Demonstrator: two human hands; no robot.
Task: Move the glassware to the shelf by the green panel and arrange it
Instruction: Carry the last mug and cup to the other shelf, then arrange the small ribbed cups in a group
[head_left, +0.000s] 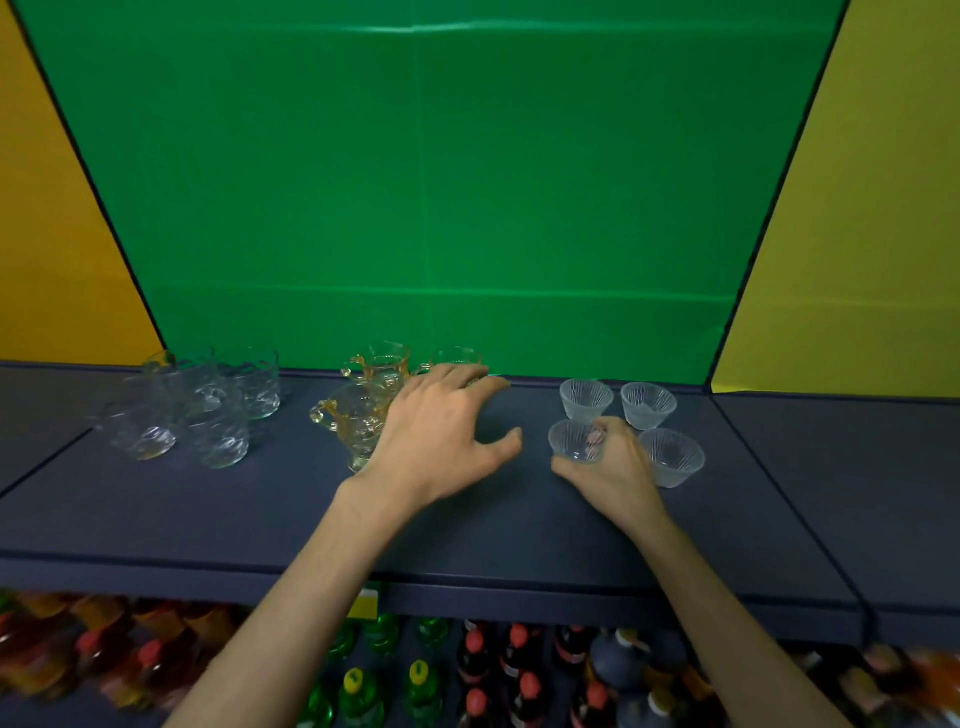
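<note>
Ribbed clear glass bowl (576, 441), right of centre frame on the dark blue shelf (208, 514), sits clasped in the right hand (615, 467), with three matching bowls (648, 405) beside it. Left hand (441, 431) hovers palm-down, fingers splayed and empty, over amber-handled glass cups (358, 410); swirled clear tumblers (208, 410) stand lower left under the green panel (415, 182).

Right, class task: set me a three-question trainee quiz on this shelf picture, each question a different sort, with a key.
1. True or false: the right hand holds a small ribbed bowl.
2. How many ribbed bowls stand by the green panel? A two, B four, C six.
3. Fill in: the left hand hovers beside the ____-tinted cups.

Key: 1 true; 2 B; 3 amber.
</note>
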